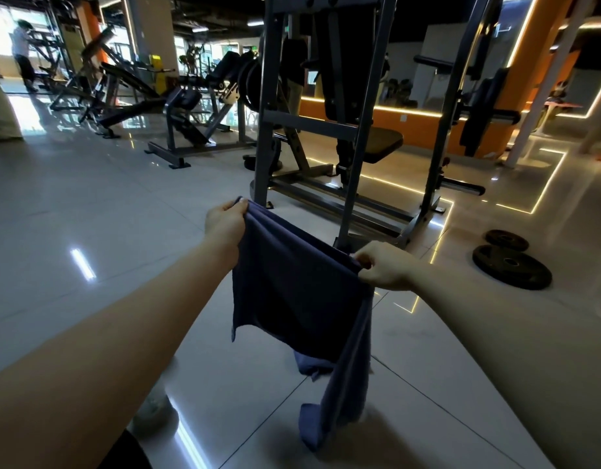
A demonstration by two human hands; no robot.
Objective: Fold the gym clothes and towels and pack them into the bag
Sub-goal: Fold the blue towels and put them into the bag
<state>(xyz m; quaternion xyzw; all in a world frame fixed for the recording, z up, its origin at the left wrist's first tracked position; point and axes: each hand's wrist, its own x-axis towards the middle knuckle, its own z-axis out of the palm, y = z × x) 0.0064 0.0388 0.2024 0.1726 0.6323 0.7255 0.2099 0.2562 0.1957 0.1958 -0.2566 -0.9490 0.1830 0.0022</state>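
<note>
A dark blue garment [292, 299] hangs in the air in front of me, stretched between both hands. My left hand [224, 223] grips its upper left edge, fingers curled round the bunched cloth. My right hand [385, 265] pinches the upper right edge, lower than the left. The cloth droops in a folded panel, and a longer strip [336, 401] dangles below the right hand toward the floor. No bag is in view.
A grey weight rack [353, 137] with a bench stands straight ahead on the glossy tiled floor [89, 231]. Two black weight plates [512, 265] lie on the floor at the right. More gym machines [177, 106] fill the back left, where a person [23, 52] stands.
</note>
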